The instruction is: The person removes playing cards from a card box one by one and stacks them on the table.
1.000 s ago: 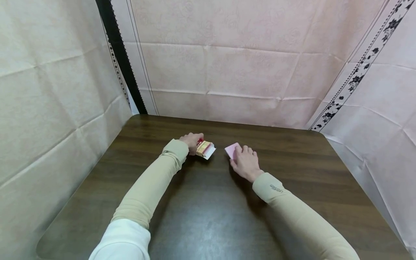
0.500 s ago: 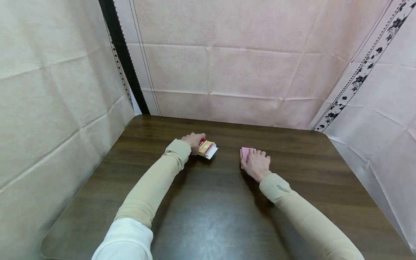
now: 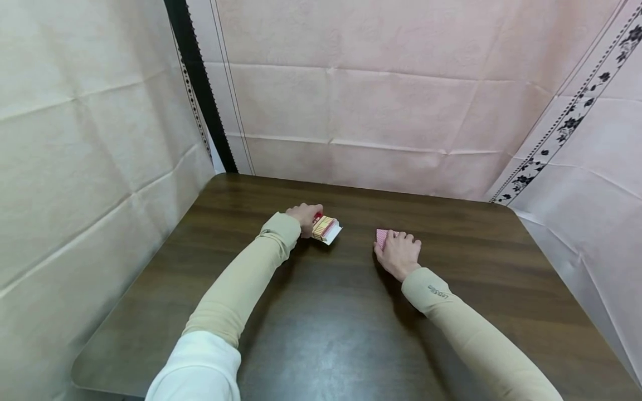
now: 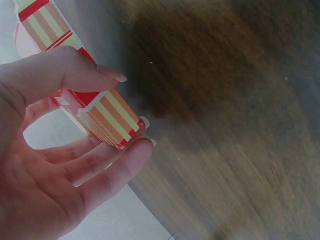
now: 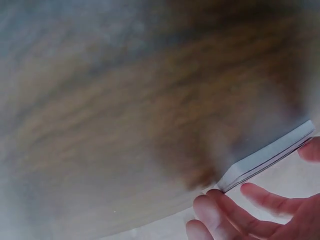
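My left hand (image 3: 304,219) grips a small card box (image 3: 325,227) near the far middle of the table. Red and cream stripes cover the box, and a white flap sticks out at its right end. In the left wrist view, the thumb lies over the striped box (image 4: 116,117) while fingers support its other side. To the right, my right hand (image 3: 400,254) holds a deck of playing cards (image 3: 381,238) with pink patterned backs, partly covered by the fingers. The right wrist view shows the white edges of the deck (image 5: 270,156) between thumb and fingertips.
Both hands are over a dark brown wooden table (image 3: 301,317) with rounded corners. Pale cloth hangs behind it (image 3: 381,111) and along both sides, with a black strip (image 3: 200,83) at the back left corner.
My right hand has moved right with the deck, widening the gap from the box, and the deck has turned slightly. My left hand keeps its grip on the box, nearly still.
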`<state>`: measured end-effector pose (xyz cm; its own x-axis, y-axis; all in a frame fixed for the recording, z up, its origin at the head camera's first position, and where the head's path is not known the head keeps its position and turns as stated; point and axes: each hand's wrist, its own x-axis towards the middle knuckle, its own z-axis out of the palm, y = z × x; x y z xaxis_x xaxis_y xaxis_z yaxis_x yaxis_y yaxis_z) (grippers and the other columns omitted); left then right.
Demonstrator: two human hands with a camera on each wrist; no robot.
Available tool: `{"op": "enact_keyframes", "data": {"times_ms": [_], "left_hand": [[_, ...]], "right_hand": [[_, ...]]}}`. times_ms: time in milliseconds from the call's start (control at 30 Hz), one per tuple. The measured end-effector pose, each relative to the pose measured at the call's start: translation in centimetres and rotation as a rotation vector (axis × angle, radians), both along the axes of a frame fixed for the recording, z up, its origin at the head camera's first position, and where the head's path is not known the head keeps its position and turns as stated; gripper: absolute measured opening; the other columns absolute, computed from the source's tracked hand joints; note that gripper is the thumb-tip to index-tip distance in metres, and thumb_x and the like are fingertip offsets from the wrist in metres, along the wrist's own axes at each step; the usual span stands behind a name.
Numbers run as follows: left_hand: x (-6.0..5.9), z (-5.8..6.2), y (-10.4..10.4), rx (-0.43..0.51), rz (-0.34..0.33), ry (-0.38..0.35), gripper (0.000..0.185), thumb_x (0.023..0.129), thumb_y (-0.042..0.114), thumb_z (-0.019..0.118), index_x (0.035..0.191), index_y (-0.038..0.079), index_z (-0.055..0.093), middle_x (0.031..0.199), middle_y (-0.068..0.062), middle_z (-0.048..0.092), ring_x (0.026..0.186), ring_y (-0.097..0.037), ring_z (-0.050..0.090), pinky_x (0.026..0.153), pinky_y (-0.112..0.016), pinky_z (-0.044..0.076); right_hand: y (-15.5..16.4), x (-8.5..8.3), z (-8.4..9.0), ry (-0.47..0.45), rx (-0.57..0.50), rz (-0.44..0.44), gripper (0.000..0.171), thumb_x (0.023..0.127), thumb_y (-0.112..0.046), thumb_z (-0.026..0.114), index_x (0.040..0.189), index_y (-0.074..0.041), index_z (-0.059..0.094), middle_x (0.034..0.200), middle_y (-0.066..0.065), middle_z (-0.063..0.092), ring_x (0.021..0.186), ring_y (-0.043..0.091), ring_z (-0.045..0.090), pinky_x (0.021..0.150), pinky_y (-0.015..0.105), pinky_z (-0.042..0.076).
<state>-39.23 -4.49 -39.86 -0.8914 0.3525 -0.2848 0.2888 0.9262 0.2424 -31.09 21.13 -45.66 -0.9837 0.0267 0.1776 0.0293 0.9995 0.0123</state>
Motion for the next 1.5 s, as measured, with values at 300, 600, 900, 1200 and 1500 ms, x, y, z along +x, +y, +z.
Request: {"op": "enact_keyframes", "data": {"times_ms": [300, 600, 900, 1200, 1500], "left_hand": [[0.1, 0.1, 0.4, -0.012, -0.005, 0.005, 0.064, 0.071, -0.003, 0.070, 0.124, 0.022, 0.047, 0.117, -0.010, 0.055, 0.096, -0.028, 0.051, 0.073, -0.038, 0.043], [0.5, 0.1, 0.5, -0.024, -0.030, 0.012, 0.061, 0.070, -0.004, 0.073, 0.119, 0.023, 0.048, 0.112, -0.009, 0.056, 0.088, -0.028, 0.053, 0.065, -0.035, 0.044], [0.7, 0.3, 1.5, -0.048, -0.078, 0.019, 0.064, 0.068, -0.006, 0.074, 0.118, 0.024, 0.048, 0.112, -0.009, 0.056, 0.086, -0.027, 0.050, 0.065, -0.036, 0.042], [0.5, -0.1, 1.2, -0.033, -0.048, -0.002, 0.066, 0.068, -0.007, 0.073, 0.119, 0.025, 0.047, 0.113, -0.009, 0.055, 0.088, -0.027, 0.051, 0.066, -0.035, 0.043], [0.0, -0.5, 0.8, -0.008, -0.012, 0.000, 0.064, 0.068, -0.006, 0.073, 0.119, 0.023, 0.047, 0.109, -0.008, 0.055, 0.087, -0.027, 0.052, 0.067, -0.036, 0.043]], "right_hand": [[-0.9, -0.2, 0.8, 0.118, -0.019, 0.174, 0.053, 0.093, -0.048, 0.052, 0.117, -0.002, 0.053, 0.110, 0.024, 0.056, 0.103, 0.042, 0.052, 0.083, 0.055, 0.043], [-5.6, 0.2, 2.6, 0.035, -0.108, 0.610, 0.048, 0.092, -0.036, 0.059, 0.135, -0.014, 0.054, 0.128, 0.019, 0.050, 0.116, 0.034, 0.048, 0.094, 0.049, 0.045], [-8.1, -0.6, 1.7, -0.123, -0.084, 0.581, 0.072, 0.082, -0.068, 0.057, 0.137, -0.022, 0.054, 0.159, 0.022, 0.013, 0.133, 0.038, 0.033, 0.106, 0.055, 0.034], [-7.7, -0.6, 1.6, -0.070, -0.139, 0.606, 0.063, 0.083, -0.061, 0.061, 0.132, -0.022, 0.057, 0.154, 0.024, 0.025, 0.132, 0.039, 0.037, 0.105, 0.056, 0.036], [-6.4, -0.6, 1.9, 0.128, -0.161, 0.701, 0.036, 0.087, -0.040, 0.068, 0.108, -0.012, 0.063, 0.124, 0.017, 0.055, 0.110, 0.031, 0.051, 0.096, 0.046, 0.046]]}}
